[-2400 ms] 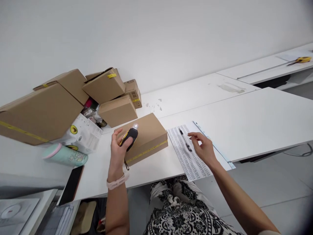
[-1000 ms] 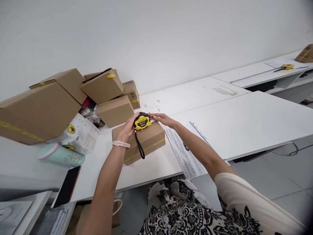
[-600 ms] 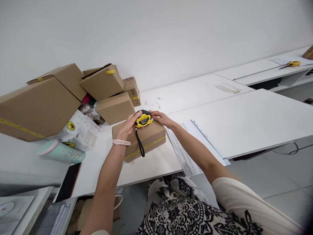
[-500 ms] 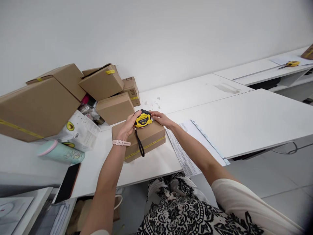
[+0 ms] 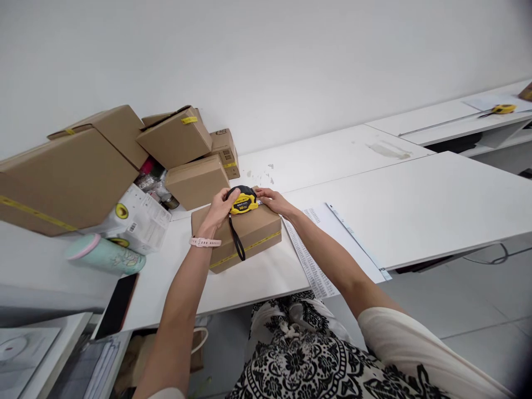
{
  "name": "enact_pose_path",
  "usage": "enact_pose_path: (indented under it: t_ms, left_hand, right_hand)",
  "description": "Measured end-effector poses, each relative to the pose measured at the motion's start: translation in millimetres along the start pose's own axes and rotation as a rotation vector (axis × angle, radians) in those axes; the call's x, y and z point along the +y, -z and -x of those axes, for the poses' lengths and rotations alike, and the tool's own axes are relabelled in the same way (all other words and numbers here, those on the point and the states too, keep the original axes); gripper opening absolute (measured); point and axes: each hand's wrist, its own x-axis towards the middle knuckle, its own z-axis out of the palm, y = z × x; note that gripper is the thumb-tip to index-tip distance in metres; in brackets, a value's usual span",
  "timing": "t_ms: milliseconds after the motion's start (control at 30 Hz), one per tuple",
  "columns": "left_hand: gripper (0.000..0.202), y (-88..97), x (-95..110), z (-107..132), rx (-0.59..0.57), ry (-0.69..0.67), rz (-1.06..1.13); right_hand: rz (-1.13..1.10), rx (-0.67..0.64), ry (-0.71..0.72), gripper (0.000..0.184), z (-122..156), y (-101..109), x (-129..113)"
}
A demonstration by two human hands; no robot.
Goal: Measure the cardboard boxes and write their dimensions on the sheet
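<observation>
A yellow and black tape measure [image 5: 243, 203] is held over the top of a closed cardboard box [image 5: 249, 226] with yellow tape round its side. My left hand [image 5: 221, 208] is wrapped round the tape measure's left end, thumb on top, and its black wrist strap hangs down the box's front. At the other end, the fingers of my right hand [image 5: 274, 200] close on the tape measure near its mouth, where a short bit of pale blade shows. The right fingertips are partly hidden.
Several cardboard boxes [image 5: 197, 183] are stacked at the left beside a white avocado-print carton [image 5: 143, 221], a mint tumbler [image 5: 108, 255] and a dark phone-like slab [image 5: 117, 305]. Printed sheets [image 5: 332, 244] lie right of the box. Another tape measure [image 5: 504, 109] lies far right.
Both hands stay almost in place on the tape measure. Its body tilts very slightly, and a little more of the pale blade shows by the right fingers. The view shifts a little.
</observation>
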Motion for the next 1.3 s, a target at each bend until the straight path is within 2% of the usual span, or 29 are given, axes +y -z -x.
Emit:
enact_pose_path:
  t_ms: [167, 300, 400, 500, 700, 833, 933, 1067, 1300]
  left_hand:
    - [0.058, 3.6, 5.7, 11.9, -0.041, -0.041, -0.147]
    - [0.054, 5.9, 8.0, 15.1, -0.033, -0.037, -0.21]
    - [0.058, 20.6, 10.2, 19.7, -0.03, -0.013, -0.167]
    - [0.065, 54.9, 11.7, 31.8, 0.015, 0.032, -0.129]
    - [0.07, 145.6, 2.8, 75.0, 0.154, 0.107, -0.191]
    - [0.069, 182.2, -11.2, 103.6, 0.217, 0.15, -0.199]
    - [0.068, 193.8, -20.9, 116.0, 0.243, 0.153, -0.169]
    - [0.067, 197.7, -27.8, 121.2, 0.266, 0.155, -0.139]
    - [0.069, 201.0, -29.2, 124.3, 0.208, 0.131, -0.086]
  right_hand:
    - [0.005, -0.01, 0.023, 0.019, -0.4, 1.7, 2.3]
    - [0.008, -0.039, -0.015, 0.02, 0.9, 5.8, 0.6]
    - [0.033, -0.053, -0.038, 0.024, 3.5, 9.4, -2.5]
    - [0.047, -0.063, -0.035, 0.027, 6.4, 10.1, -5.6]
    - [0.068, -0.042, -0.067, 0.028, 10.4, 4.3, -8.3]
    - [0.088, -0.03, -0.082, 0.03, 13.2, 0.8, -9.3]
    - [0.089, -0.033, -0.104, 0.031, 15.5, -1.0, -10.6]
    - [0.125, -0.043, -0.11, 0.034, 16.3, -1.5, -11.6]
    - [0.139, -0.059, -0.109, 0.04, 16.4, -1.9, -9.8]
